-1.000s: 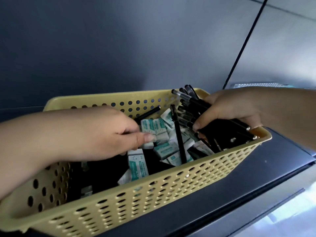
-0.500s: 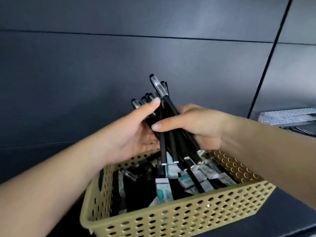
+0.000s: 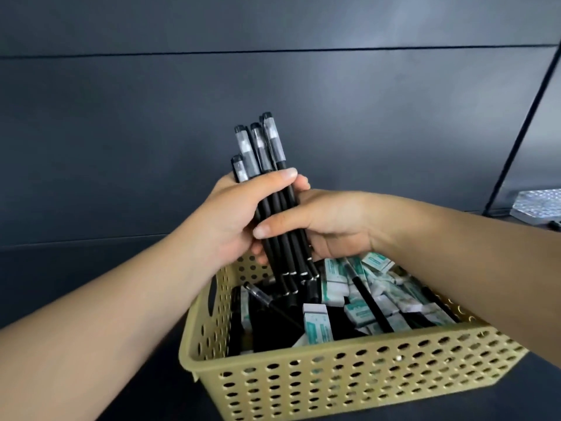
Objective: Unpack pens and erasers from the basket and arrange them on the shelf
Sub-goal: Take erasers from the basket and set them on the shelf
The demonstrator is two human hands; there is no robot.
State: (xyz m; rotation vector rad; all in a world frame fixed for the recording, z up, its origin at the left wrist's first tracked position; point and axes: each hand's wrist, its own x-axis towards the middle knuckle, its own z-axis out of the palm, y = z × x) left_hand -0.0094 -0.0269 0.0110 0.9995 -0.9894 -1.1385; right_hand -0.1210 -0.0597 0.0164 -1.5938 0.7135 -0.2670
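Black pens (image 3: 274, 208) stood nearly upright in a bundle above the far left corner of the yellow perforated basket (image 3: 349, 378), clear caps uppermost, with the left hand (image 3: 233, 214) wrapped round the upper barrels and the right hand (image 3: 328, 223) curled round them just below, thumb across the front. Inside the basket lay loose pens (image 3: 368, 302) among white-and-green erasers (image 3: 317, 325), heaped mostly toward its right side. Dark grey shelf panels (image 3: 121, 132) rose behind, and the basket sat on a dark surface (image 3: 540, 399).
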